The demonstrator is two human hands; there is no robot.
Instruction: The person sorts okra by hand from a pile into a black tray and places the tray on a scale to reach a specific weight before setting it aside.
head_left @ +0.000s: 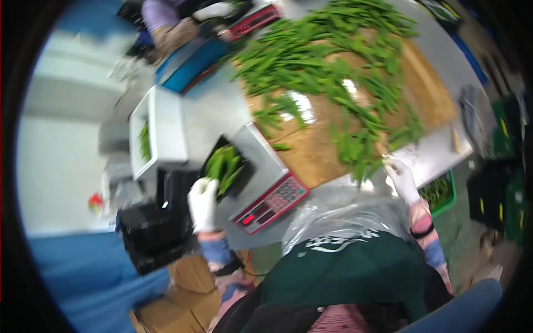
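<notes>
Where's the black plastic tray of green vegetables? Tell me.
The tray is left of centre in the head view, by the white-gloved left hand and the red-and-silver scale.

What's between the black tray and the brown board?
Head view: part of the silver scale plate lies between the black tray and the brown board.

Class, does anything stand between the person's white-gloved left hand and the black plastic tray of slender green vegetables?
Nothing visible does: the white-gloved left hand appears to meet the edge of the black plastic tray directly. The red, silver-topped electronic scale lies on the tray's other side, out of the way.
</notes>
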